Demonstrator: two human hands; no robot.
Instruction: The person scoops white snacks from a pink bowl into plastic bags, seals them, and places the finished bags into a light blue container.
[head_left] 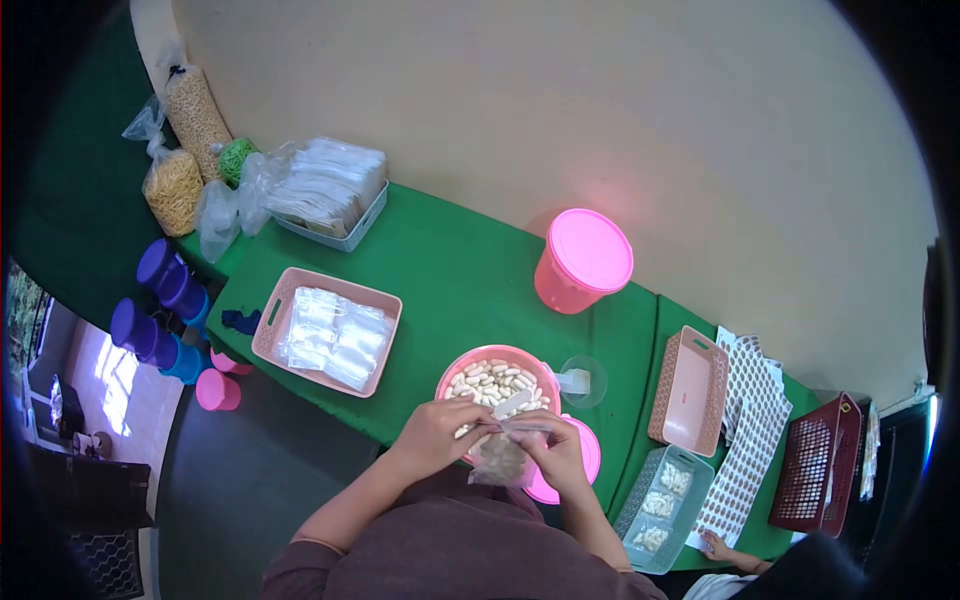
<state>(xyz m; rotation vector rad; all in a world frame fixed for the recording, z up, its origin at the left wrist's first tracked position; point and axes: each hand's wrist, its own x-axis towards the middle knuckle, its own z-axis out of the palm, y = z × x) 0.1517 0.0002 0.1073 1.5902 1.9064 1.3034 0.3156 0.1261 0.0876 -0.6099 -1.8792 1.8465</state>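
A clear plastic bag hangs between my two hands, close over the near side of a pink tub. My left hand pinches the bag's top edge from the left. Fingers of my right hand are closed on the opposite side of the same edge. A flat whitish strip sticks up just beyond my fingertips. White capsule-shaped pieces fill the pink tub. Partly under my right hand lies a bright pink lid. A clear round dish with a white scoop rests beside the tub.
On the left, a pink basket holds clear bags. Behind it stands a basket of white packets. A lidded pink bucket is near the wall. At right are a beige basket, filled bags in a teal basket, sticker sheets and another person's hand.
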